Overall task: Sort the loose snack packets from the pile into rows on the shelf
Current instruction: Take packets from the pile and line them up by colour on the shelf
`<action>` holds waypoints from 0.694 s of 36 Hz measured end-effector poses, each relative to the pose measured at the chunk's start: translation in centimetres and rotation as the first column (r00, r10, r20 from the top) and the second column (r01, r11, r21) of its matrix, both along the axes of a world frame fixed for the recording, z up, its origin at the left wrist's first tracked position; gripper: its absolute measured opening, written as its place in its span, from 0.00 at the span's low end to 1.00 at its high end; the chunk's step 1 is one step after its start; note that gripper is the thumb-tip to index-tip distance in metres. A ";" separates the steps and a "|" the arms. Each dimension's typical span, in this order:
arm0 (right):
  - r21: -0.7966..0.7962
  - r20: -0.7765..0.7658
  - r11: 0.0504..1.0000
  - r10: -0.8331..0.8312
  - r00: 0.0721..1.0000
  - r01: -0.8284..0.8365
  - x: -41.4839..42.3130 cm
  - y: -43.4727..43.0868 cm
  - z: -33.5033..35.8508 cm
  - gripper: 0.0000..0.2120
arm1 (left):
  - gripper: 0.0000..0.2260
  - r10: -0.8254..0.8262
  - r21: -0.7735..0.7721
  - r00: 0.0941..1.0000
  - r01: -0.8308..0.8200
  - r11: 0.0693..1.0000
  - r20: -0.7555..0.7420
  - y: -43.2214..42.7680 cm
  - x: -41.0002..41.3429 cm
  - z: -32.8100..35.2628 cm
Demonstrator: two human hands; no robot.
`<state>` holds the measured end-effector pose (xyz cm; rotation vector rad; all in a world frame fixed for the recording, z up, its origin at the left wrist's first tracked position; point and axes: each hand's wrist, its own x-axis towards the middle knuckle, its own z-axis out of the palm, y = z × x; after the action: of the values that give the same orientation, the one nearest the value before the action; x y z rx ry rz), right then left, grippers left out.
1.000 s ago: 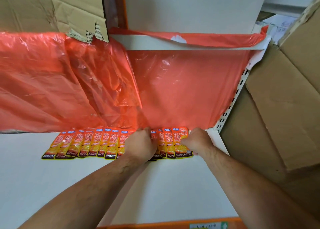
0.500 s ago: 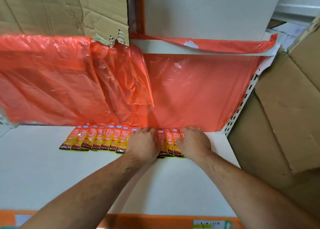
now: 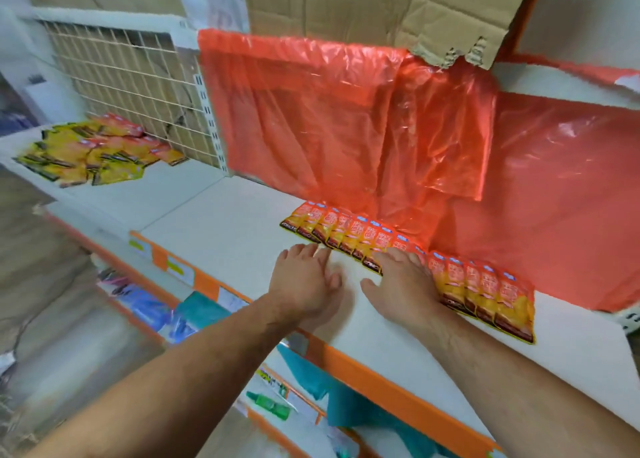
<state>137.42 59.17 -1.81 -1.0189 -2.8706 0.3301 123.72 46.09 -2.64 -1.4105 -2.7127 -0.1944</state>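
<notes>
The smooth white shelf (image 3: 225,222), orange-edged, was backed by crinkled red plastic (image 3: 311,111) and a wire grid (image 3: 121,69). Glossy packets (image 3: 346,232) lay rowed along its back edge, and the pile (image 3: 90,152) sat at its left end. The left hand (image 3: 304,281) lay flat on bare shelf, the right hand (image 3: 405,284) flat on the packets, neither gripping.

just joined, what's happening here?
A person is lining up snack packets on a white shelf. A row of overlapping packets runs along the back, against a red plastic sheet. The right hand lies flat on the middle of the row; the left hand is flat on bare shelf just in front of it. Neither holds a packet. The loose pile sits far left, by a wire grid.
</notes>
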 end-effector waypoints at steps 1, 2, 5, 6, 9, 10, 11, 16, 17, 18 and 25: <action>-0.007 0.010 1.000 0.019 1.000 -0.019 -0.9 -0.8 0.3 0.28 | 0.25 0.022 -0.003 1.000 -0.022 1.000 -0.005 -0.9 -0.6 0.0; -0.012 0.018 0.999 0.037 0.999 -0.037 -1.7 -1.7 0.5 0.29 | 0.23 0.045 -0.007 0.999 -0.045 0.999 -0.008 -1.8 -1.3 0.0; -0.005 0.042 0.997 0.077 0.996 -0.077 -4.3 -4.4 1.1 0.29 | 0.22 0.113 -0.021 0.994 -0.113 0.993 -0.007 -4.5 -3.3 0.2; -0.001 0.049 0.996 0.090 0.995 -0.091 -5.3 -5.4 1.3 0.30 | 0.22 0.131 -0.017 0.991 -0.131 0.991 -0.001 -5.6 -4.1 0.2; -0.004 0.059 0.992 0.124 0.991 -0.124 -8.5 -8.6 1.9 0.31 | 0.23 0.159 0.010 0.987 -0.159 0.987 0.030 -9.1 -6.8 0.3; -0.004 0.060 0.991 0.133 0.989 -0.133 -9.6 -9.7 2.0 0.31 | 0.23 0.165 0.017 0.985 -0.166 0.986 0.041 -10.4 -7.8 0.3; -0.003 0.062 0.990 0.142 0.988 -0.142 -10.8 -10.9 2.1 0.31 | 0.24 0.174 0.024 0.983 -0.176 0.984 0.057 -11.7 -8.9 0.4; -0.008 0.058 0.983 0.186 0.981 -0.186 -17.3 -17.6 2.7 0.30 | 0.26 0.215 0.053 0.973 -0.220 0.974 0.089 -19.1 -15.2 1.1; -0.010 0.053 0.980 0.197 0.979 -0.197 -18.7 -18.9 2.8 0.30 | 0.26 0.222 0.056 0.971 -0.228 0.972 0.091 -20.5 -16.5 1.2; -0.010 0.048 0.978 0.208 0.977 -0.208 -20.1 -20.1 2.9 0.30 | 0.26 0.233 0.061 0.967 -0.240 0.969 0.099 -22.0 -17.7 1.4; -0.018 0.043 0.962 0.272 0.961 -0.271 -28.6 -26.8 3.7 0.29 | 0.27 0.291 0.085 0.950 -0.301 0.950 0.114 -30.3 -24.7 2.6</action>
<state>108.77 32.34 1.87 -0.6389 -3.0554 0.3449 99.07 15.79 -0.07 -0.9751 -2.9047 -0.3850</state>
